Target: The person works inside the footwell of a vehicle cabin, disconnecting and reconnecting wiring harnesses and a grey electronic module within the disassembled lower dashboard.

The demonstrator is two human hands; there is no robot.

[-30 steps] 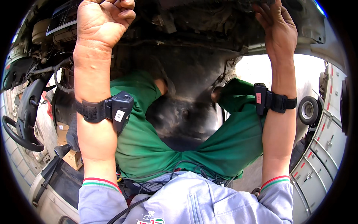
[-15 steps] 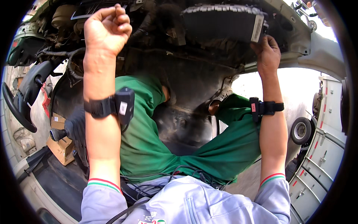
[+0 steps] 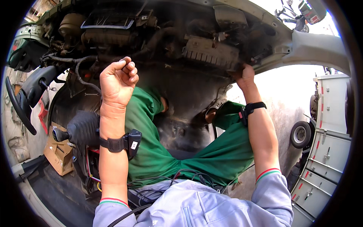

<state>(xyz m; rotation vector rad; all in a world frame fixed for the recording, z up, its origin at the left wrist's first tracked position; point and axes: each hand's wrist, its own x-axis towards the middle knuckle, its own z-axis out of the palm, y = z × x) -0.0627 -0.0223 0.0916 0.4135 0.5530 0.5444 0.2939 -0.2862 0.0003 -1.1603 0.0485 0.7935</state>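
My left hand [image 3: 118, 83] is raised palm-up in front of the opened dashboard, its fingers curled and the thumb against the index finger. A small dark spot shows at the fingertips; what they hold, if anything, I cannot make out. My right hand [image 3: 246, 75] reaches up to the dashboard's lower right side, by the right end of a dusty, grey-brown ribbed box [image 3: 211, 52]. Shadow hides its fingers, so whether they grip the box is unclear. Each wrist wears a black strapped device, the left one [image 3: 134, 143] and the right one [image 3: 242, 114].
Wiring and ducts [image 3: 109, 38] fill the open dashboard. On the left are a steering wheel [image 3: 19, 109], a gear lever [image 3: 62, 135], an open-end wrench [image 3: 91, 94] and a cardboard box [image 3: 59, 153]. Black cables [image 3: 151, 185] lie across my lap. A white truck body [image 3: 327, 147] stands outside at right.
Both hands are lower; my right hand has also moved left. The black slab with a ribbed edge and pale label beside it no longer shows; the grey-brown ribbed box does.
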